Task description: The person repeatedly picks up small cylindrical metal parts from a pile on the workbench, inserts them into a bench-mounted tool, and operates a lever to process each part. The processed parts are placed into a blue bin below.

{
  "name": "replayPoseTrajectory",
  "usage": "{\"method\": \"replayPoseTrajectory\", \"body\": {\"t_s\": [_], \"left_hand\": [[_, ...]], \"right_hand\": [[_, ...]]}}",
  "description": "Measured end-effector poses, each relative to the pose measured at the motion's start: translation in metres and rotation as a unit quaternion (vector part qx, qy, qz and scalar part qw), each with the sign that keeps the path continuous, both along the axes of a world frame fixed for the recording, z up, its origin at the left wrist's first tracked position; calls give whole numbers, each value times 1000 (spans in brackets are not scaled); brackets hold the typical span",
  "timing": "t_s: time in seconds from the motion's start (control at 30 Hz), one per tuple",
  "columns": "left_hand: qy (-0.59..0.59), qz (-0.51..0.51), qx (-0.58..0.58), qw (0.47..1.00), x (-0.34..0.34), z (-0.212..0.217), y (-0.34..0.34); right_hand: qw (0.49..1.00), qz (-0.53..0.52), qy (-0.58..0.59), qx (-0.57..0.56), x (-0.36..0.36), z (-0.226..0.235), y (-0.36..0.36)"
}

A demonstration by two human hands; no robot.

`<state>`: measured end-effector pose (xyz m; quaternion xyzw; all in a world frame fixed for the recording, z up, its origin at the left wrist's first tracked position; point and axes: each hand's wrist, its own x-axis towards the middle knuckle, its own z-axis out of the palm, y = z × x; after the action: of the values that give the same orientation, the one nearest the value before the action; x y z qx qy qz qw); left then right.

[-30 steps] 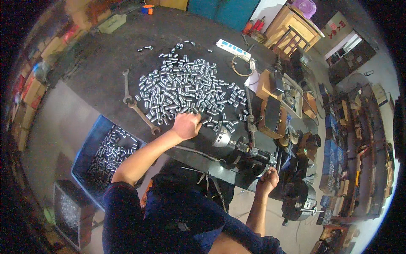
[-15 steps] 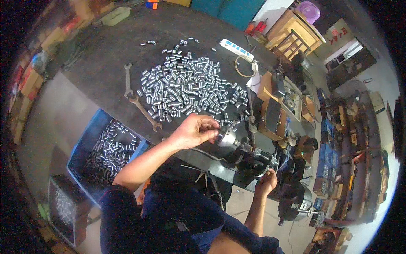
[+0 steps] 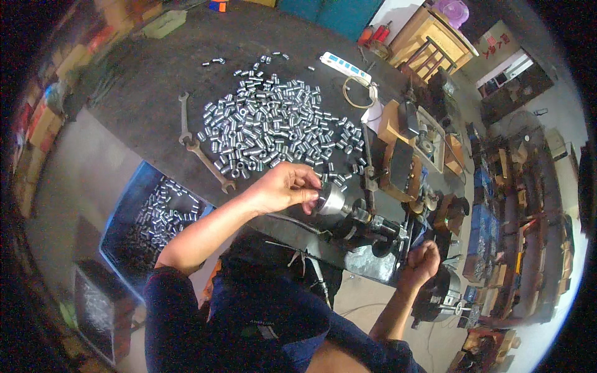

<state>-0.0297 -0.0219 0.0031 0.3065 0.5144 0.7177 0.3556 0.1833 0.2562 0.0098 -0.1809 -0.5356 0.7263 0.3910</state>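
My left hand [image 3: 291, 189] is closed in a pinch at the face of a round silver chuck [image 3: 332, 202] on a small bench machine. Whatever sits between its fingertips is hidden. The dark machine body [image 3: 376, 231] runs from the chuck toward the right along the table's near edge. My right hand [image 3: 424, 262] is curled closed beyond the machine's right end, and what it grips cannot be made out. Just past my left hand lies a wide heap of short shiny metal sleeves [image 3: 267, 124], spread over the dark table [image 3: 149, 74].
Two open-end wrenches [image 3: 210, 166] lie left of the heap. A blue bin [image 3: 118, 214] holding more sleeves stands below the table's left edge. Behind the heap are a white power strip [image 3: 344, 67] and a coiled cable [image 3: 359, 93]. Wooden boxes [image 3: 398, 171] stand at right, before crowded shelves [image 3: 516, 205].
My right hand has moved right, away from the machine's end, and stays closed. My left hand remains at the chuck. The whole view has shifted slightly.
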Motion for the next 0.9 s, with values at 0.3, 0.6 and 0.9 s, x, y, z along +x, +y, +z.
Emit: {"method": "replayPoseTrajectory", "body": {"t_s": [0.3, 0.6, 0.9], "left_hand": [[14, -33, -73, 997, -12, 9, 0], [1, -10, -52, 999, -3, 8, 1], [-2, 29, -78, 997, 4, 9, 1]], "right_hand": [[999, 4, 27, 17, -6, 2, 11], [1000, 7, 18, 7, -33, 11, 22], [1000, 6, 2, 11, -18, 13, 16]]}}
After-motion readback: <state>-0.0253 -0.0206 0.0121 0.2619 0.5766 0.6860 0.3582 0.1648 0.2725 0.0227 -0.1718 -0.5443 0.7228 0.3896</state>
